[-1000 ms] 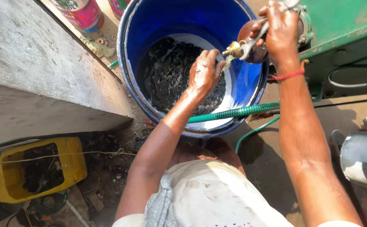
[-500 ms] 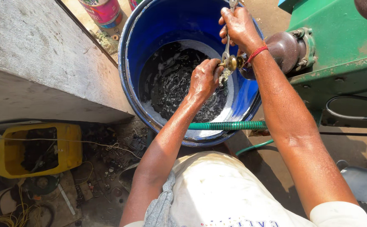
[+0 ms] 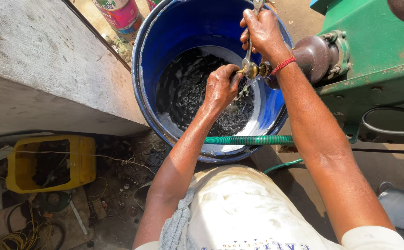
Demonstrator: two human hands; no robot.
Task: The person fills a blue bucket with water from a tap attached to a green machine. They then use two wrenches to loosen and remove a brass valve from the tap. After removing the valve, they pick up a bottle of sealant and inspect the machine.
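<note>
A small brass fitting (image 3: 252, 70), wet and glinting, sits over the blue barrel (image 3: 165, 55) of dark water. Your left hand (image 3: 220, 85) pinches it tight; your right hand (image 3: 263, 32) is closed around a metal wrench (image 3: 248, 51) set on it. Work looks mid-way, the fitting still held together. A green hose (image 3: 248, 139) crosses the rim, a green machine (image 3: 373, 60) just right.

Blue barrel (image 3: 165, 60) with black water (image 3: 188, 92), green ribbed hose (image 3: 248, 140), brass fitting (image 3: 251, 70), yellow canister (image 3: 49, 162), green machine (image 3: 378, 60) — red thread (image 3: 283, 65) on wrist, grey wall (image 3: 40, 69).
</note>
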